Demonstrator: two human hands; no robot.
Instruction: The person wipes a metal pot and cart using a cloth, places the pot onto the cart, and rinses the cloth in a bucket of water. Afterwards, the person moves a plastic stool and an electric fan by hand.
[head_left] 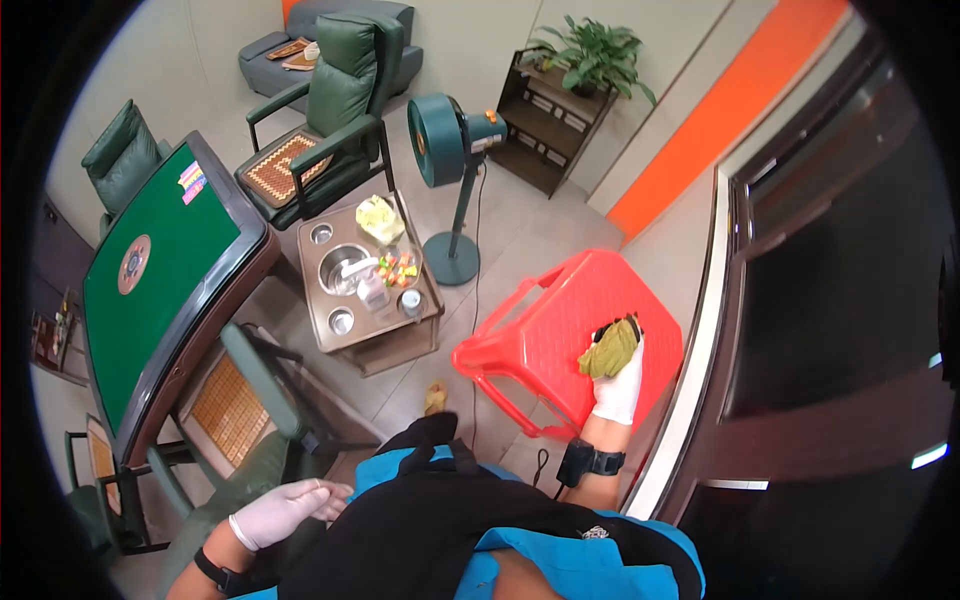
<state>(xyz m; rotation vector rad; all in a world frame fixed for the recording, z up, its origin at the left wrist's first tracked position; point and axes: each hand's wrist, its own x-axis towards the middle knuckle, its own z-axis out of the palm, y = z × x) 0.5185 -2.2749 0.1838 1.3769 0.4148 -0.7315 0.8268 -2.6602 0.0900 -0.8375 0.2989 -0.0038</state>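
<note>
My right hand (620, 388), in a white glove, presses a crumpled olive-green cloth (610, 349) against the seat of a red plastic stool (570, 310). The stool stands at the right with its legs pointing toward the left. Something dark shows at the cloth's far edge, too small to make out. In a white glove too, my left hand (285, 512) is at the lower left beside my body, its fingers curled together. Nothing can be made out in it.
A green-topped table (165, 270) with green armchairs (345, 90) is at the left. A small brown side table (325, 295) carries a yellow bundle, cups and colourful wrappers. Behind it are a green fan (440, 140), a shelf (545, 125) and a plant. Dark window panels line the right.
</note>
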